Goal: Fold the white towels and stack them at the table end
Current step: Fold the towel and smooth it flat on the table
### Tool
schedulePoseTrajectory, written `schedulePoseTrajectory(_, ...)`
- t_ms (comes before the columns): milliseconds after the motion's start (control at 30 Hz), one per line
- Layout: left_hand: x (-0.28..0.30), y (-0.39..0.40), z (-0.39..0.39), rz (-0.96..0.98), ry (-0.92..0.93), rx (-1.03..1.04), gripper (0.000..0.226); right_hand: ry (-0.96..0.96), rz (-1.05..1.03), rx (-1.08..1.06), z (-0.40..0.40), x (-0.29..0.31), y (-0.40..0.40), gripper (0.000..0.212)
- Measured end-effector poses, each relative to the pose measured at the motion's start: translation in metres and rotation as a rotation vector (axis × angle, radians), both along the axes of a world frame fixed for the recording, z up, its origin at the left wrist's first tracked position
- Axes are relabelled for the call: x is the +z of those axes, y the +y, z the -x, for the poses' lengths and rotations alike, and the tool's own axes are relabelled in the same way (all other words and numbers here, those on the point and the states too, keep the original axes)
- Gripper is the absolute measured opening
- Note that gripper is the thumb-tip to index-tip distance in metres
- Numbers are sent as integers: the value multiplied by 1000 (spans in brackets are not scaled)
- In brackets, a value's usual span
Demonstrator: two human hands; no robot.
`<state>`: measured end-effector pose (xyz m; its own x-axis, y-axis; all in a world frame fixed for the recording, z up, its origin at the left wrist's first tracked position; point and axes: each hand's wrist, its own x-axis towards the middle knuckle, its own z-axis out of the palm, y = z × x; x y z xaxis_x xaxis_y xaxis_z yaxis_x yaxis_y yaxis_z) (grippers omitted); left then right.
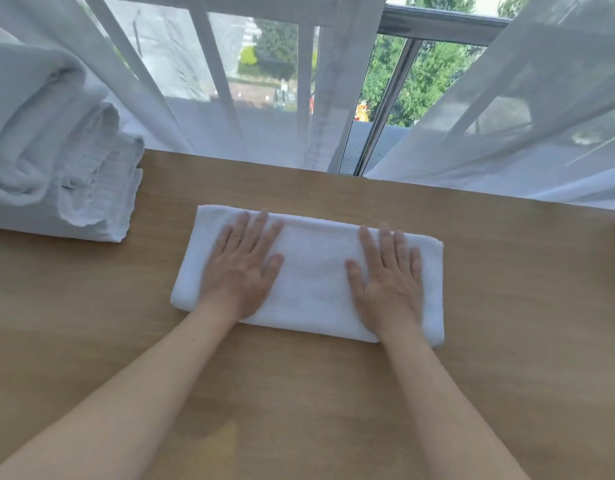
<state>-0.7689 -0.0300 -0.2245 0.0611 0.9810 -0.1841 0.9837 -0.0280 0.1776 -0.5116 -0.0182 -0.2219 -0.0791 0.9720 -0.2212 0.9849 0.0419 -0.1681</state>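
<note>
A white towel (313, 275), folded into a thick rectangle, lies in the middle of the wooden table (299, 393). My left hand (242, 268) presses flat on its left half with straight, spread fingers. On the right half my right hand (389, 278) lies flat the same way. At the table's far left end sits a pile of white towels (53, 161), some rolled or loosely folded, stacked on each other.
Sheer white curtains (507, 109) hang along the table's far edge in front of a window with metal railings (385, 109). The curtain hem on the right brushes the tabletop. Bare wood surrounds the folded towel on all sides.
</note>
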Motion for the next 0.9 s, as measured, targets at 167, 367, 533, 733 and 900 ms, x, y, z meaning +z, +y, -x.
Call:
schedulePoseTrajectory(167,15,6,2,74,-12,117,63,-18,-71,-158,2,15,-1,64)
schedulePoseTrajectory(367,10,2,-23,35,-35,-92,64,32,-33,66,19,2,-5,65)
schedulePoseTrajectory(533,4,1,53,51,16,177,72,-120,47,-290,-45,4,-3,67)
schedulePoseTrajectory(733,12,-13,-44,-23,-37,-173,67,48,-54,104,42,12,-20,62)
schedulePoseTrajectory(900,-2,-13,8,-9,6,82,63,-6,-39,-133,-24,-5,-22,65)
